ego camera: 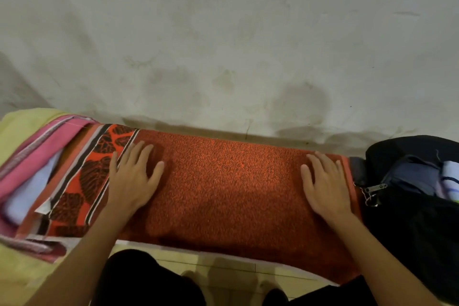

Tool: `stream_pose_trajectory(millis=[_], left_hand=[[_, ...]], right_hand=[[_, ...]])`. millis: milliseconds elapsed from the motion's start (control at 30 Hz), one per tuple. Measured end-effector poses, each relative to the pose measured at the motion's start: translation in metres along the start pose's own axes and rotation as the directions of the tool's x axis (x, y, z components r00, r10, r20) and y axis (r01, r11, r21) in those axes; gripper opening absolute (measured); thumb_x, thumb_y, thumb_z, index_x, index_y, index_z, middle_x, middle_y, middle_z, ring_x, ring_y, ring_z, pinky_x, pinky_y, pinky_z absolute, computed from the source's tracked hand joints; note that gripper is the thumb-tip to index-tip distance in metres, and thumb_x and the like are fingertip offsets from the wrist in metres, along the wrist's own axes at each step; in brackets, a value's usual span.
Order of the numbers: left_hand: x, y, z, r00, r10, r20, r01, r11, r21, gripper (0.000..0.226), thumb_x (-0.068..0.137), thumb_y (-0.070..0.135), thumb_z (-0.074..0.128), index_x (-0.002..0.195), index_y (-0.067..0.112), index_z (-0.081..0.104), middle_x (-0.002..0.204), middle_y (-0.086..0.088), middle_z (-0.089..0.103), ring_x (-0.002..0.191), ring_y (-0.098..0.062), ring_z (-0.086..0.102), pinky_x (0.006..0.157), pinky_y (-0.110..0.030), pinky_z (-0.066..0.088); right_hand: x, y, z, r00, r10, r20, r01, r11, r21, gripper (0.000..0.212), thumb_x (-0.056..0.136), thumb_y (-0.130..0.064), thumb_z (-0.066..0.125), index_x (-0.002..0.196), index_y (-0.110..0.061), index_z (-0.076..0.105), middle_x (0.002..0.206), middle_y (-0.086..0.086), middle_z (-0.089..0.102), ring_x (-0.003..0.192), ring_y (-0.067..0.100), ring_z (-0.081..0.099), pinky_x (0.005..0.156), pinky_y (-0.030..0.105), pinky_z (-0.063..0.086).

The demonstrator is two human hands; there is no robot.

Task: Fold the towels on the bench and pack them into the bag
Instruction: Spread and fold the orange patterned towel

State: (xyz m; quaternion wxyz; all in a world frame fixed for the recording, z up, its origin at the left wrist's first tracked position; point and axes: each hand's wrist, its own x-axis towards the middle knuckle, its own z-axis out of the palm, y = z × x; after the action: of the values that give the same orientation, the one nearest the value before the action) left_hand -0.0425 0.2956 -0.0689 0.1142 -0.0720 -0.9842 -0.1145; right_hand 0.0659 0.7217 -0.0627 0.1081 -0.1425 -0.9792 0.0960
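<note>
Orange-red terry towel [223, 186] with a black leaf-pattern border is laid flat lengthwise along the table, covering most of its top; its front edge hangs just over the table's front edge. Left hand [131, 176] is pressed flat on the towel near its left end, just beside the patterned border, grip spread, fingers straight. Right hand [327, 186] is pressed flat near the towel's right end, grip spread too, nothing pinched. At the table's left end, a pile of loose towels is seen: pink striped towel [42, 151], pale white cloth [27, 194] tucked under it, yellow towel [17, 129] beneath both. The patterned border overlaps this pile. At the table's right end, a black zippered fabric bag [409, 206] sits touching the towel's right edge, unzipped, with a white folded cloth [450, 179] visible inside. Stained grey wall [223, 45] runs behind the table's back edge.
</note>
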Motion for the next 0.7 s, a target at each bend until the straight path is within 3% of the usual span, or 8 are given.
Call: stream_pose_trajectory(millis=[100,200,267,433,567,700], left_hand=[[-0.046,-0.016,-0.009,0.994,-0.105,-0.015,0.105,0.994,0.019,0.069,0.089,0.059,0.033,0.141,0.018,0.049,0.152,-0.007,0.042,0.145,-0.026,0.03,0.117,-0.054,0.01],[-0.064,-0.032,-0.009,0.952,-0.301,0.047,0.303,0.953,-0.029,0.077,0.086,0.066,0.026,0.149,0.024,0.037,0.16,-0.004,0.029,0.15,-0.026,0.016,0.117,-0.058,0.003],[-0.07,-0.034,-0.008,0.93,-0.355,0.094,0.357,0.934,-0.006,0.08,0.085,0.068,0.02,0.152,0.026,0.031,0.162,-0.002,0.024,0.151,-0.026,0.01,0.118,-0.059,-0.001],[-0.069,-0.038,-0.008,0.914,-0.38,0.144,0.375,0.925,0.06,0.074,0.087,0.067,0.016,0.154,0.035,0.022,0.164,0.005,0.016,0.152,-0.021,0.002,0.114,-0.064,-0.007],[-0.07,-0.045,-0.011,0.914,-0.367,0.171,0.363,0.93,0.056,0.068,0.09,0.067,0.017,0.153,0.041,0.019,0.164,0.009,0.013,0.152,-0.019,0.001,0.111,-0.067,-0.01],[-0.07,-0.053,-0.014,0.915,-0.342,0.215,0.34,0.939,0.049,0.068,0.092,0.07,0.021,0.154,0.042,0.016,0.165,0.008,0.009,0.152,-0.02,-0.003,0.111,-0.066,-0.011]], right_hand=[[-0.056,-0.017,0.001,0.996,-0.027,0.087,0.025,1.0,0.016,0.067,0.099,-0.056,0.018,0.15,-0.019,0.042,0.159,0.004,0.033,0.151,0.02,0.02,0.125,0.042,0.006],[-0.082,-0.019,0.005,0.985,0.061,0.164,-0.062,0.998,0.005,0.077,0.094,-0.065,0.008,0.156,-0.024,0.027,0.165,0.005,0.017,0.153,0.018,0.004,0.125,0.043,0.0],[-0.088,-0.02,0.004,0.98,0.106,0.171,-0.106,0.994,-0.012,0.081,0.092,-0.068,0.006,0.157,-0.023,0.022,0.165,0.009,0.012,0.154,0.02,0.001,0.124,0.044,-0.002],[-0.091,-0.014,-0.001,0.98,0.086,0.177,-0.088,0.996,0.005,0.081,0.091,-0.073,0.005,0.157,-0.028,0.021,0.166,0.003,0.01,0.153,0.015,-0.001,0.125,0.04,-0.003],[-0.092,-0.001,-0.003,0.97,0.044,0.239,-0.028,0.997,-0.071,0.078,0.09,-0.075,0.001,0.158,-0.036,0.005,0.166,-0.003,-0.001,0.152,0.013,-0.01,0.124,0.037,-0.007],[-0.091,0.009,-0.004,0.959,0.086,0.271,-0.055,0.992,-0.117,0.079,0.089,-0.079,0.0,0.156,-0.039,-0.007,0.165,0.002,-0.01,0.152,0.019,-0.014,0.124,0.039,-0.008]])
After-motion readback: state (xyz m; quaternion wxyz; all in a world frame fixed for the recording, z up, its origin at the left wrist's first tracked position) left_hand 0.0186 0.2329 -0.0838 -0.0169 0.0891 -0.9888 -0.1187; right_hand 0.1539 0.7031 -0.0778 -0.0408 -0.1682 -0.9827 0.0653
